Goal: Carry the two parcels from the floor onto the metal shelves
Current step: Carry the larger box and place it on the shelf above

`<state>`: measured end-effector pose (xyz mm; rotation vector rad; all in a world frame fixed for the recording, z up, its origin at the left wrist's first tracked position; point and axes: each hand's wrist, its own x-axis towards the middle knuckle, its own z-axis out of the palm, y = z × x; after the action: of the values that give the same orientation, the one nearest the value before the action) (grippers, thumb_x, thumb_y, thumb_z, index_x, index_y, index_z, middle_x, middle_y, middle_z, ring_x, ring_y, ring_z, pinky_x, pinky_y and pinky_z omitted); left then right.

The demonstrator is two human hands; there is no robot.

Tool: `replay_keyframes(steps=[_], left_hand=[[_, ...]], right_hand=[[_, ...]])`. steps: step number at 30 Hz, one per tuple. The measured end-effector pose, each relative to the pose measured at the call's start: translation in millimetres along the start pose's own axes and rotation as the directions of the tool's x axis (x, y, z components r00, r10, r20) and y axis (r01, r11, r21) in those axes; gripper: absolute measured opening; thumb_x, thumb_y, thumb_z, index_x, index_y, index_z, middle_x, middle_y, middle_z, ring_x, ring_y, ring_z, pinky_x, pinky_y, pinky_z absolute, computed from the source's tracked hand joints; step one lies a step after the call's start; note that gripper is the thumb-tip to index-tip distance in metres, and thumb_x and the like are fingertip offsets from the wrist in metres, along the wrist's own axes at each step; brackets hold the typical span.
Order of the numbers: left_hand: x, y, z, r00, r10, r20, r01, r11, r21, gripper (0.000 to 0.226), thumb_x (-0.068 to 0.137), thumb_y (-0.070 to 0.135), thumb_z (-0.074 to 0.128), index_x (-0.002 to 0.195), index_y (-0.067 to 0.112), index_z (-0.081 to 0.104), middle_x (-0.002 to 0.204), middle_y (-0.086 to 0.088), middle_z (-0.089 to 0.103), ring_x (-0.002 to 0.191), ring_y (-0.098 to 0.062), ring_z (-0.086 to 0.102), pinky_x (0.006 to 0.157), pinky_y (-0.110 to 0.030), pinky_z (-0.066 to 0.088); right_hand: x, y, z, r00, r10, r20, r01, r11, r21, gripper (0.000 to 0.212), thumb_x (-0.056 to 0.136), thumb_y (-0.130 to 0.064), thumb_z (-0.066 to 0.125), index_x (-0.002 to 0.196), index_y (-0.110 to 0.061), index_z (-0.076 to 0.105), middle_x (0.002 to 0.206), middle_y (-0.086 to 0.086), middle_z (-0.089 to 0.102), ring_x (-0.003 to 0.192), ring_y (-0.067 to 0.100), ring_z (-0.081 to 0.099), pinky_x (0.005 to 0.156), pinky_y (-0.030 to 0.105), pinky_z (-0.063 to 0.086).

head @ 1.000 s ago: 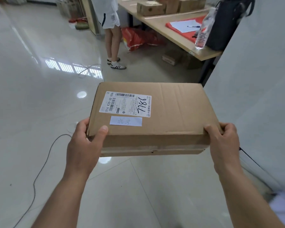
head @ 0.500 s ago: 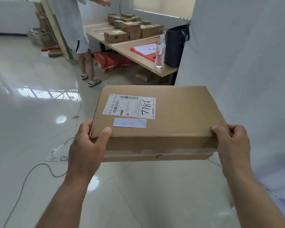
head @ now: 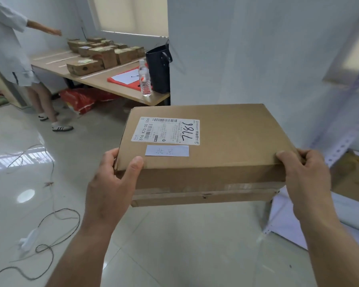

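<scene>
I hold a flat brown cardboard parcel (head: 232,141) level in front of me, above the floor. It bears a white shipping label marked 7786 and a small pale note. My left hand (head: 110,183) grips its near left corner, thumb on top. My right hand (head: 307,179) grips its near right corner. The white metal shelves (head: 338,148) come into view at the right edge, with a perforated upright and a brown box (head: 352,175) on one level. A second parcel on the floor is not visible.
A white wall panel (head: 247,54) stands straight ahead. At the back left, a wooden table (head: 104,79) carries several boxes, a water bottle (head: 144,79) and a dark bag (head: 159,69). A person (head: 13,54) stands by it. Cables and a power strip (head: 29,239) lie on the tiled floor.
My view has swung to the right and lifted. The shelves have come into sight at the right edge. My grip on the parcel is unchanged.
</scene>
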<state>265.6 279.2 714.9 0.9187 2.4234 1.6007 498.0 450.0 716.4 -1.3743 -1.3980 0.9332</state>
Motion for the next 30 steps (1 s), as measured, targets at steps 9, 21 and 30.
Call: replay_keyframes(steps=[9,21,30], left_hand=[[-32,34,28,0.986,0.073,0.150,-0.069,0.997,-0.032,0.049,0.070,0.052,0.048,0.113,0.028,0.053,0.093,0.007,0.061,0.081,-0.013,0.056,0.065,-0.030,0.039],[-96,107,87,0.942,0.195,0.275,-0.168,0.979,-0.117,0.053,0.071,0.054,0.048,0.116,0.026,0.052,0.100,0.006,0.061,0.089,-0.014,0.058,0.077,-0.036,0.046],[-134,157,132,0.893,0.237,0.382,-0.192,0.969,-0.154,0.043,0.073,0.054,0.051,0.109,0.032,0.053,0.094,0.018,0.060,0.086,-0.006,0.059,0.078,-0.039,0.049]], right_hand=[[-19,17,-78,0.988,0.043,-0.146,-0.041,0.999,0.017,0.028,0.083,-0.030,0.056,0.105,-0.013,0.053,0.090,0.001,0.055,0.073,0.014,0.048,0.058,0.032,0.038],[-25,21,-208,0.952,0.042,-0.302,-0.049,0.999,-0.016,0.025,0.084,-0.028,0.055,0.103,-0.014,0.050,0.082,-0.011,0.047,0.080,0.019,0.048,0.065,0.035,0.037],[-29,35,-287,0.901,0.078,-0.427,-0.101,0.994,-0.029,0.025,0.084,-0.028,0.055,0.103,-0.013,0.049,0.080,-0.010,0.048,0.077,0.019,0.048,0.070,0.036,0.035]])
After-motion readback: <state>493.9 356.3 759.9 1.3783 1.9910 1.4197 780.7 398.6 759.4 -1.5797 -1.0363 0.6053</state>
